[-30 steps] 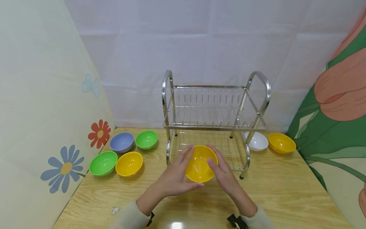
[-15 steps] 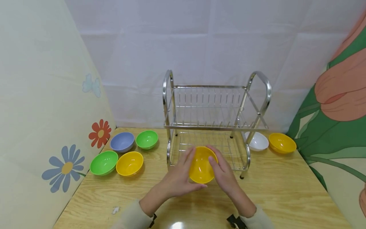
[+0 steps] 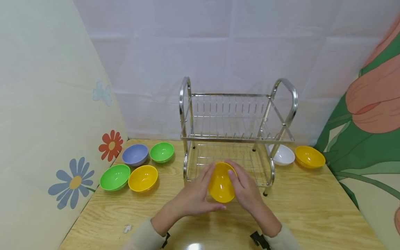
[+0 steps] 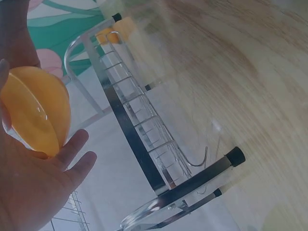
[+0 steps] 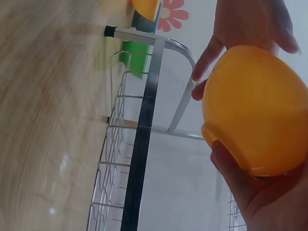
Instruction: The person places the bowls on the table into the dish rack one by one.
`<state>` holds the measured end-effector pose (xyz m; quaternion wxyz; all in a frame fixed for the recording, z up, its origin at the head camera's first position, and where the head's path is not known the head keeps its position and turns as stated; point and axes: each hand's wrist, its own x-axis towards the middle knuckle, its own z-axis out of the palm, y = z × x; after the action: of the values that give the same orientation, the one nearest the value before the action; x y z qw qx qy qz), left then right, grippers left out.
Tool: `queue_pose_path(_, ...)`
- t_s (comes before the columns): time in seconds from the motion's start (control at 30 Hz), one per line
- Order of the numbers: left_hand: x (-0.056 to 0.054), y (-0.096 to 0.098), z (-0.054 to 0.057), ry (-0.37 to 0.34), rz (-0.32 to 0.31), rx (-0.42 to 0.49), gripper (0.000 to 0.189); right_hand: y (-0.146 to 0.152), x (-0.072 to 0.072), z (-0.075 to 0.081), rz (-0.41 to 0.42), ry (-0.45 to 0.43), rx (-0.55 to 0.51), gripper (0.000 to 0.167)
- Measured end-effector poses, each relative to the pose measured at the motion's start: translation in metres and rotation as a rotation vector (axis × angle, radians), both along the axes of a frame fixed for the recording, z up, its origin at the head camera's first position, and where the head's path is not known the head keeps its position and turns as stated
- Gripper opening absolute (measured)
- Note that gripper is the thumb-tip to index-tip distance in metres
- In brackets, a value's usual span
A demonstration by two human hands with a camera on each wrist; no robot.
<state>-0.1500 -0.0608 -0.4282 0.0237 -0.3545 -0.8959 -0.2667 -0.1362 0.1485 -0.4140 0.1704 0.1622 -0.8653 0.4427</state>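
Note:
A yellow bowl [image 3: 221,185] is held up in front of the rack, tilted, with its inside showing in the head view. My right hand [image 3: 247,191] grips its right side, thumb over the rim. On the other side my left hand [image 3: 194,197] rests its fairly straight fingers against the bowl, thumb pointing away below it. In the left wrist view the yellow bowl [image 4: 43,110] lies by the left palm. The right wrist view shows the bowl's rounded outside and the right hand [image 5: 269,199] at its rim.
A two-tier metal dish rack [image 3: 232,139] stands behind the hands. Left of it are a blue bowl [image 3: 135,155], two green bowls [image 3: 161,152] and another yellow bowl [image 3: 142,178]. A white bowl [image 3: 283,155] and a yellow bowl [image 3: 309,157] sit to the right.
The held bowl has turned, so its opening looks narrower, and it has dropped slightly in the head view. Both hands stay around it. The head view has shifted a little.

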Motion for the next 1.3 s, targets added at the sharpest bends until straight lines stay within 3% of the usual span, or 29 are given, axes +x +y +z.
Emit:
queue_pose_path(0.23, -0.001, -0.005, 0.005, 0.007, -0.002, -0.027, 0.114, 0.005, -0.002, 0.003, -0.007, 0.036, 0.071, 0.037)
queue_pose_path(0.57, -0.009, -0.026, 0.017, 0.049, 0.12, 0.009, 0.101, 0.011, -0.006, 0.007, -0.046, 0.078, 0.145, 0.037)
queue_pose_path(0.93, -0.024, -0.062, 0.04, 0.119, 0.21, 0.101, 0.095, 0.015, -0.016, 0.011, -0.08, 0.031, 0.212, 0.041)
queue_pose_path(1.3, -0.035, -0.081, 0.068, 0.181, 0.266, 0.173, 0.093, 0.012, -0.03, 0.013, -0.099, 0.007, 0.256, 0.045)
